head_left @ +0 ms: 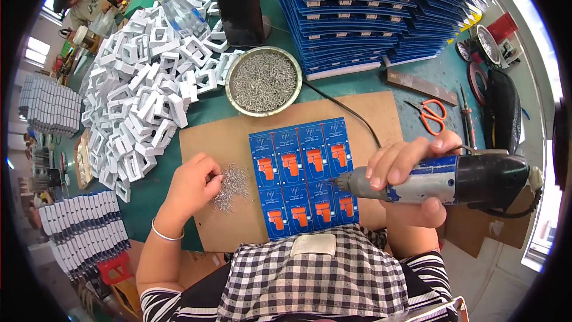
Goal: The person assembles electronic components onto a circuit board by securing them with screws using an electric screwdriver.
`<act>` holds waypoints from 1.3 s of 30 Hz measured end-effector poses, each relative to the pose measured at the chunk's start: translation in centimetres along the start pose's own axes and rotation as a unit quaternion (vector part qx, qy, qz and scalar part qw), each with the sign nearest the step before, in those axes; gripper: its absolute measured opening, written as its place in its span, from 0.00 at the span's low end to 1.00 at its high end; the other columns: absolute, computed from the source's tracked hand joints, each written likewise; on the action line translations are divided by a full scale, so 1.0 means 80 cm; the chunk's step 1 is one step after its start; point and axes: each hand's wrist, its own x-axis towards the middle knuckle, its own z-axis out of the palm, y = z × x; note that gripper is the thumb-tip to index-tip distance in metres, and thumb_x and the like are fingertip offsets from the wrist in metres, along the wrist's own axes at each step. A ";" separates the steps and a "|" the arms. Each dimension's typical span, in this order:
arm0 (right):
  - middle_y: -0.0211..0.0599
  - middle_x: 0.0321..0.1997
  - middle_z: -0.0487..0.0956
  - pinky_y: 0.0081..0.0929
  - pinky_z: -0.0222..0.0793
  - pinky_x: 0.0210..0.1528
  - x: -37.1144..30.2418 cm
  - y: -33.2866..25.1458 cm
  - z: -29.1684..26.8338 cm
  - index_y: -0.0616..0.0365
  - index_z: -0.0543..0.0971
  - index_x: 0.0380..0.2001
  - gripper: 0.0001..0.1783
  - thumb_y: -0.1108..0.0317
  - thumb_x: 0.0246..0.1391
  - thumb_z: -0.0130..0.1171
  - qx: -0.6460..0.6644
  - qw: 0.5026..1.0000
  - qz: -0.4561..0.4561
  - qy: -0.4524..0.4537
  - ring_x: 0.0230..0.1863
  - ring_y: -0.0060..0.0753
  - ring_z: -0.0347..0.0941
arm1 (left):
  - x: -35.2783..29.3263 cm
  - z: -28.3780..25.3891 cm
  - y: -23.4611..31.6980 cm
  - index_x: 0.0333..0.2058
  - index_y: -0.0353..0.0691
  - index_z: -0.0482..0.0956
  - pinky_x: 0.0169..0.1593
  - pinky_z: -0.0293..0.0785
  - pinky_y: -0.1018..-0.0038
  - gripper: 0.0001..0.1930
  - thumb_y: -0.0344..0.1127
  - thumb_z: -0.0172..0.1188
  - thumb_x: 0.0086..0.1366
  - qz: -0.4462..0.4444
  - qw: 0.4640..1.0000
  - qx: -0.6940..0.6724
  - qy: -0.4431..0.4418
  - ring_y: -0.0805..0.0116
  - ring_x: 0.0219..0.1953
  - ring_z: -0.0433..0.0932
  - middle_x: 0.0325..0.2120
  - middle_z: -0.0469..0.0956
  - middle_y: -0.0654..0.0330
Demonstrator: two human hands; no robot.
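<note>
Blue circuit board (305,183) lies flat on a brown sheet (208,143) upon the green table (357,83). It is rectangular and carries eight orange parts (314,159) in two rows of four, with thin white markings. Over its right portion points a power screwdriver (429,188), clasped in the grip of the right hand (403,164). The left hand (199,179), fingers curled, is at a small heap of screws (232,188); whether its grip holds one, I cannot tell.

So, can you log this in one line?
left grip: at small metal pieces | right grip: holding power tool | tool tip: over blue circuit panel, contact unclear
</note>
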 end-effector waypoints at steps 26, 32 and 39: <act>0.46 0.33 0.76 0.44 0.75 0.42 -0.007 -0.004 -0.015 0.51 0.57 0.51 0.33 0.65 0.49 0.67 0.023 0.999 0.011 -0.024 0.35 0.44 0.78 | 0.045 0.090 0.108 0.28 0.44 0.81 0.41 0.68 0.68 0.10 0.28 0.70 0.44 0.258 0.963 -0.012 0.081 0.62 0.35 0.72 0.28 0.76 0.64; 0.48 0.34 0.76 0.43 0.75 0.44 0.000 0.013 -0.022 0.55 0.56 0.51 0.33 0.70 0.48 0.66 0.007 0.995 -0.021 -0.100 0.37 0.45 0.77 | 0.052 0.086 0.112 0.29 0.45 0.80 0.40 0.64 0.68 0.10 0.29 0.69 0.46 0.270 0.961 -0.007 0.059 0.63 0.34 0.72 0.29 0.75 0.66; 0.51 0.35 0.76 0.39 0.75 0.45 0.003 0.018 -0.013 0.60 0.55 0.52 0.35 0.77 0.44 0.63 -0.038 0.989 -0.025 -0.137 0.37 0.43 0.78 | 0.053 0.091 0.103 0.30 0.46 0.80 0.39 0.62 0.68 0.09 0.30 0.68 0.48 0.291 0.954 -0.034 0.061 0.64 0.34 0.70 0.28 0.73 0.67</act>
